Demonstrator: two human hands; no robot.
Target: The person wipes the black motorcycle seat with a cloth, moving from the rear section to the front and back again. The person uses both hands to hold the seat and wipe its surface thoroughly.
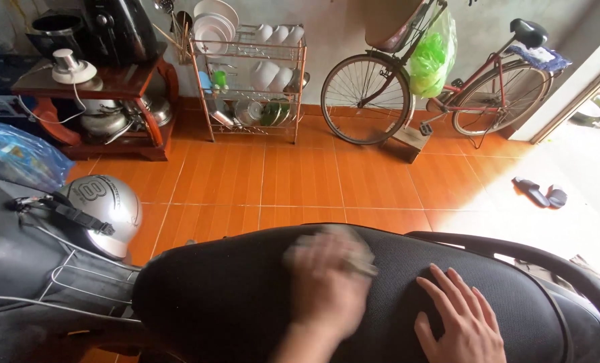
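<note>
The left hand (327, 282) is smeared by motion blur, so its fingers cannot be counted. A pale grey cloth (353, 252) seems to be pressed under it against the seat (246, 296); whether the fingers are clamped on the cloth or merely laid flat over it cannot be told. The forearm is cut off by the lower edge. The right hand (458, 323) is seen sharply: it is laid palm down on the seat, fingers spread apart and pointing up and to the left, nothing held, the wrist cut off at the bottom.

The seat is a long, rounded black saddle with a fine mesh-like weave, and it fills the lower middle of the view. Its right end is bordered by a curved black grab rail (515, 252). To the left, the dark body of the motorbike and a thin wire rack (78, 282) are only partly seen. A glossy silver helmet (105, 212) with a black strap is hung beside the front of the seat.

The floor (300, 175) is laid with smooth orange tiles. At the back wall a metal dish rack (249, 81) is stacked with white bowls and plates, a dark wooden stand (105, 101) carries pots and appliances, and a red bicycle (434, 81) is parked with a green plastic bag (431, 57) hung on it. A pair of dark sandals (542, 193) lies near the bright doorway. A blue plastic bag (21, 158) is cut off at the left edge.
</note>
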